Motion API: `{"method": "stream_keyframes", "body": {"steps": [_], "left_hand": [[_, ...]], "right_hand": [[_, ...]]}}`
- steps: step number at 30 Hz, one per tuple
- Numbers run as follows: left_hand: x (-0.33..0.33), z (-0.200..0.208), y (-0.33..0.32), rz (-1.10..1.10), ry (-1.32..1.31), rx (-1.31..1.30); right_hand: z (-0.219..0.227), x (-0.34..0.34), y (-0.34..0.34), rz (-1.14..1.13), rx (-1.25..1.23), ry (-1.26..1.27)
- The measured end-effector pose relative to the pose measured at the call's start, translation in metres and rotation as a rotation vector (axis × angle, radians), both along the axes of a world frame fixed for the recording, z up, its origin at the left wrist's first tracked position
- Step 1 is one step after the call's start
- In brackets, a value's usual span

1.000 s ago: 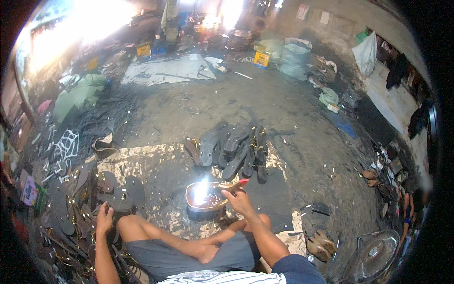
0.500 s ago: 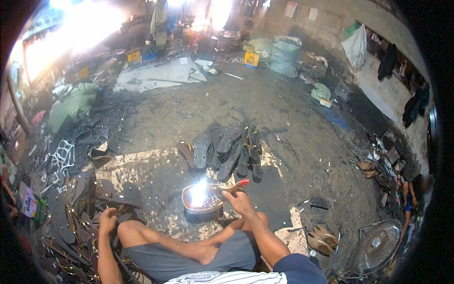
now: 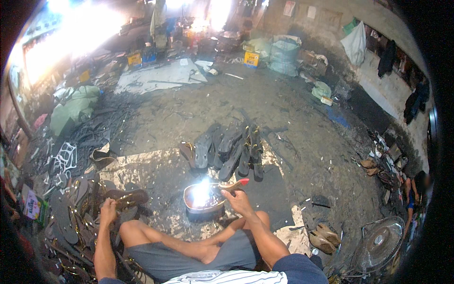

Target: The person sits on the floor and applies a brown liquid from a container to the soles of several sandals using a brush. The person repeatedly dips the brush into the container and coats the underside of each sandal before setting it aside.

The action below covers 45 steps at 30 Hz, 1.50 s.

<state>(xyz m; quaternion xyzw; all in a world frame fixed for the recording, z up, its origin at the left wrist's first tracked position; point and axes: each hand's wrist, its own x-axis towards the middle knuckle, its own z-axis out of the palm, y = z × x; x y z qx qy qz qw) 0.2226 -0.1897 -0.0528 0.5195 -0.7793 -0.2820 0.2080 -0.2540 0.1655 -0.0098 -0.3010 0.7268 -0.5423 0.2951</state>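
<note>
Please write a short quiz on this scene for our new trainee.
1. Multiple choice: What does the right hand hold at the rounded, dark, brown-rimmed container?
(a) white sheet
(b) slim tool with a red end
(c) green sack

2. True or false: The round, grey, wire-caged fan stands to the person's right.

3. Fill the gap: The left hand grips one end of a flat, dark brown ____.

Key: 1. b; 2. true; 3. sandal.
</note>
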Motion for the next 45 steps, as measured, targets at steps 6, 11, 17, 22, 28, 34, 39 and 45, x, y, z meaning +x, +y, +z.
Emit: {"method": "stream_keyframes", "body": {"steps": [6, 11, 17, 22, 28, 34, 39, 45], "left_hand": [[-0.023, -0.016, 0.000, -0.060, -0.047, 0.344], [-0.067, -0.025, -0.011, -0.109, -0.158, 0.051], [-0.121, -0.041, -0.042, -0.330, -0.547, 0.060], [-0.112, -0.060, -0.063, -0.210, -0.594, -0.149], [-0.113, 0.033, -0.005, -0.074, 0.064, -0.003], [-0.066, 0.157, 0.066, 0.006, 0.889, -0.137], [-0.056, 0.202, 0.168, -0.013, 0.237, -0.157], [-0.038, 0.133, 0.227, -0.025, -0.051, 0.175]], "right_hand": [[0.012, 0.009, 0.000, 0.001, 0.029, -0.049], [0.017, 0.010, 0.007, -0.038, 0.040, -0.046], [0.002, 0.001, 0.016, -0.065, -0.100, 0.025], [0.014, 0.003, 0.018, -0.088, 0.000, 0.004], [0.032, 0.000, 0.023, -0.089, 0.190, -0.010], [-0.009, 0.001, -0.006, -0.019, 0.024, -0.110], [-0.010, 0.012, -0.025, 0.070, 0.034, -0.067], [-0.015, 0.018, -0.032, 0.093, 0.014, -0.040]]}}
